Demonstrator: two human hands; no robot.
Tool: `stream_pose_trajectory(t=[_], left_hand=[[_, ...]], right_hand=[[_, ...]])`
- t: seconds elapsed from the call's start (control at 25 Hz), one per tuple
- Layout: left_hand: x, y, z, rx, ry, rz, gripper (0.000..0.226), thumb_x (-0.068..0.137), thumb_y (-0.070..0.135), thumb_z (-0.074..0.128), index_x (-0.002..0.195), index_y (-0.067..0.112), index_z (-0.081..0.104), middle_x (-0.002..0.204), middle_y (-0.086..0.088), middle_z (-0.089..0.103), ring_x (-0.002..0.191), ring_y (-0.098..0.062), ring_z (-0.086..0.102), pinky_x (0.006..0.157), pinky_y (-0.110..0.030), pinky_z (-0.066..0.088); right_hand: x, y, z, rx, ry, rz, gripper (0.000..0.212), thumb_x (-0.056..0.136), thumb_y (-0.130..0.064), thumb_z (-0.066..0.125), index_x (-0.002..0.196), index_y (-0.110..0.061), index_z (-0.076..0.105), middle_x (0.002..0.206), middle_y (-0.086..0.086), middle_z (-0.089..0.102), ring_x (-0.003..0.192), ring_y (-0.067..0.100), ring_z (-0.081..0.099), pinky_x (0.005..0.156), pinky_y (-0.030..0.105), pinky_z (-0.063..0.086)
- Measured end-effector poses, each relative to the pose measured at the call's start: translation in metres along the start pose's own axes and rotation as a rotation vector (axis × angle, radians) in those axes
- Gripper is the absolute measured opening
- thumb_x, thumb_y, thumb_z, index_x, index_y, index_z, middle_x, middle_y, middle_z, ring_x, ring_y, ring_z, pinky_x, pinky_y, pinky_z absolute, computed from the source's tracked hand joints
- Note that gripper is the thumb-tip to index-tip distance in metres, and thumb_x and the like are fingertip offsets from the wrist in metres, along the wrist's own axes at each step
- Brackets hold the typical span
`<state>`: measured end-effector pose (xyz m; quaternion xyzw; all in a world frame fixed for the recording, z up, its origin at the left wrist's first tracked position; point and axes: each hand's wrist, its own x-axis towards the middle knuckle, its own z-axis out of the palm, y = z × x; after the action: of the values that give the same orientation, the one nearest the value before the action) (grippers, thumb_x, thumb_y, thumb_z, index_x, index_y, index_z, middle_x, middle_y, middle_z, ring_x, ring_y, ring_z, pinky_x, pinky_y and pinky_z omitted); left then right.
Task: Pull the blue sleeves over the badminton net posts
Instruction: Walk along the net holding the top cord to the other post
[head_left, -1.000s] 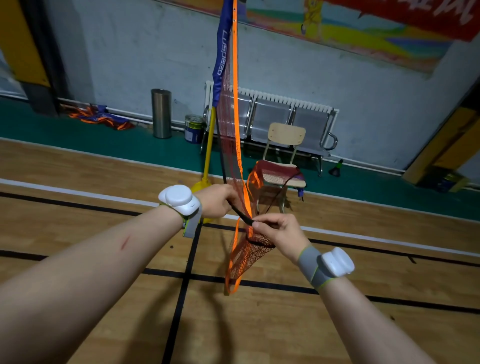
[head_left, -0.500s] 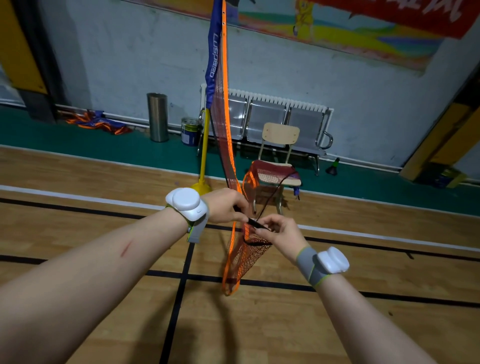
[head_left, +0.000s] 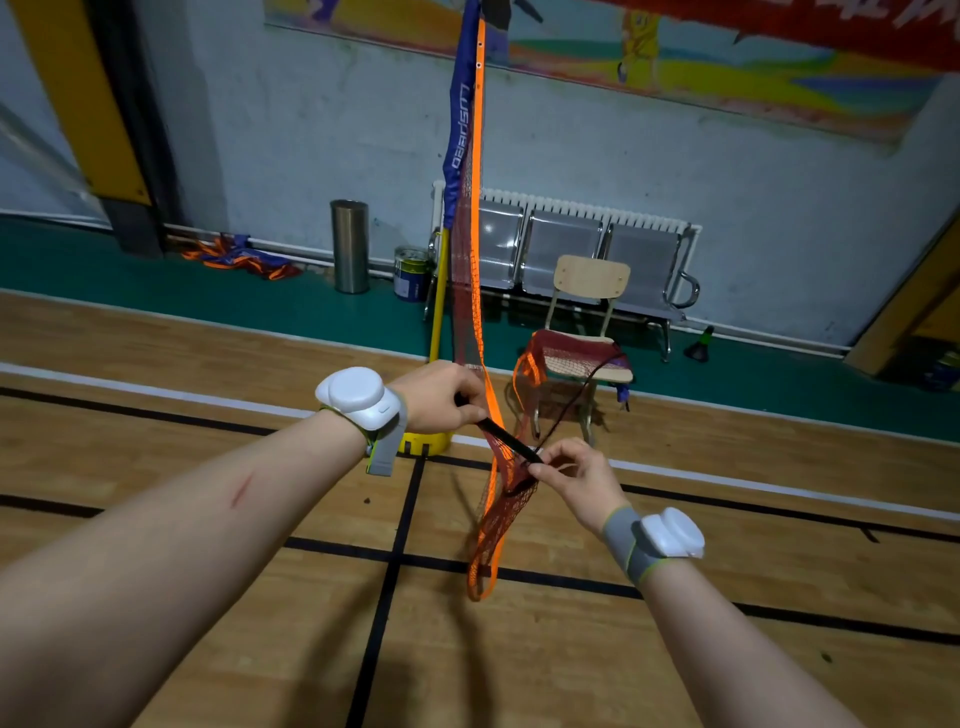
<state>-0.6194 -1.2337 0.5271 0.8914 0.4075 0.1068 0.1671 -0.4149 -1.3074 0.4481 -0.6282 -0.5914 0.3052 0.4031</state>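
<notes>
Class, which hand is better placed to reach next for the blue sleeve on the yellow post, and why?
Probably the left hand: it sits nearest the yellow post, below the blue sleeve. The right hand is farther off, pinching the black strap.

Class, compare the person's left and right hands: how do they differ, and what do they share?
The left hand wraps its fingers round the black rod; the right hand pinches the rod's lower end with its fingertips. The left hand sits higher and farther away; the right hand is lower and nearer. Both hold the same rod beside the orange net, and both wrists wear a white device.
</notes>
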Motion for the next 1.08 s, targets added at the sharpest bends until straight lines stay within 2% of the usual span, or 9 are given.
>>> stream_pose_trajectory(t=[0.12, 0.28, 0.44, 0.56, 0.64, 0.72, 0.8, 0.92, 1.08], left_hand=[[-0.003, -0.012, 0.0, -0.014, 0.004, -0.045, 0.022, 0.09, 0.028, 0.054, 0.083, 0.008, 0.063, 0.095, -0.011, 0.064, 0.089, -0.028, 0.056, 0.078, -0.04, 0.046], [-0.001, -0.02, -0.001, -0.033, 0.013, -0.048, 0.023, 0.089, 0.029, 0.054, 0.086, 0.008, 0.063, 0.095, -0.012, 0.064, 0.089, -0.028, 0.056, 0.079, -0.039, 0.046], [0.002, -0.025, 0.004, -0.036, -0.007, -0.017, 0.019, 0.088, 0.03, 0.055, 0.084, 0.014, 0.063, 0.094, -0.007, 0.064, 0.09, -0.026, 0.057, 0.083, -0.041, 0.049], [0.004, -0.024, 0.012, -0.035, -0.04, 0.017, 0.014, 0.087, 0.024, 0.055, 0.089, 0.014, 0.065, 0.097, -0.003, 0.062, 0.095, -0.024, 0.056, 0.086, -0.039, 0.048], [0.005, -0.021, 0.018, -0.04, -0.049, 0.054, 0.015, 0.086, 0.019, 0.055, 0.095, 0.012, 0.065, 0.102, -0.004, 0.061, 0.098, -0.024, 0.056, 0.088, -0.038, 0.048], [0.006, -0.016, 0.024, -0.043, -0.053, 0.099, 0.018, 0.086, 0.018, 0.056, 0.101, 0.014, 0.065, 0.11, -0.004, 0.06, 0.104, -0.023, 0.055, 0.092, -0.037, 0.046], [0.006, -0.009, 0.033, -0.036, -0.075, 0.166, 0.023, 0.085, 0.018, 0.055, 0.107, 0.019, 0.064, 0.115, -0.002, 0.056, 0.109, -0.02, 0.053, 0.095, -0.034, 0.044], [0.004, 0.009, 0.044, 0.021, -0.082, 0.266, 0.031, 0.085, 0.016, 0.055, 0.114, 0.022, 0.06, 0.123, 0.0, 0.052, 0.114, -0.021, 0.052, 0.098, -0.039, 0.043], [-0.005, 0.037, 0.051, 0.132, -0.074, 0.364, 0.031, 0.086, 0.015, 0.056, 0.115, 0.024, 0.061, 0.122, 0.002, 0.055, 0.116, -0.016, 0.05, 0.099, -0.034, 0.041]], right_hand=[[-0.003, -0.011, -0.003, 0.052, 0.008, -0.008, 0.019, 0.083, -0.006, 0.064, 0.071, -0.016, 0.053, 0.073, 0.001, 0.053, 0.069, 0.011, 0.049, 0.068, 0.017, 0.042], [-0.011, -0.028, -0.005, 0.109, 0.008, -0.014, 0.014, 0.089, -0.007, 0.056, 0.077, -0.011, 0.05, 0.061, 0.003, 0.051, 0.057, 0.01, 0.048, 0.058, 0.014, 0.043], [-0.024, -0.039, -0.004, 0.135, 0.066, 0.047, 0.003, 0.086, -0.003, 0.059, 0.083, -0.003, 0.06, 0.062, 0.003, 0.046, 0.053, 0.007, 0.042, 0.048, 0.008, 0.036], [-0.033, -0.039, -0.002, 0.137, 0.112, 0.06, 0.005, 0.082, -0.004, 0.065, 0.083, -0.008, 0.068, 0.07, 0.005, 0.058, 0.063, 0.011, 0.05, 0.057, 0.01, 0.041], [-0.04, -0.038, 0.001, 0.128, 0.143, 0.049, 0.006, 0.08, -0.003, 0.067, 0.084, -0.006, 0.07, 0.072, 0.002, 0.063, 0.064, 0.004, 0.056, 0.064, 0.013, 0.045], [-0.05, -0.036, 0.003, 0.119, 0.167, 0.033, 0.008, 0.079, 0.001, 0.066, 0.087, -0.001, 0.07, 0.067, -0.008, 0.064, 0.058, -0.007, 0.056, 0.062, 0.008, 0.044], [-0.063, -0.032, 0.004, 0.114, 0.199, 0.027, 0.01, 0.078, 0.002, 0.067, 0.088, 0.002, 0.071, 0.061, -0.016, 0.063, 0.055, -0.01, 0.055, 0.059, 0.006, 0.043], [-0.078, -0.026, 0.003, 0.097, 0.216, 0.023, 0.013, 0.078, 0.001, 0.068, 0.09, 0.003, 0.071, 0.069, -0.007, 0.065, 0.056, -0.01, 0.056, 0.061, 0.006, 0.045], [-0.09, -0.024, -0.002, 0.107, 0.193, 0.017, 0.015, 0.08, 0.001, 0.066, 0.094, 0.005, 0.07, 0.071, -0.004, 0.064, 0.056, -0.011, 0.056, 0.06, 0.004, 0.044]])
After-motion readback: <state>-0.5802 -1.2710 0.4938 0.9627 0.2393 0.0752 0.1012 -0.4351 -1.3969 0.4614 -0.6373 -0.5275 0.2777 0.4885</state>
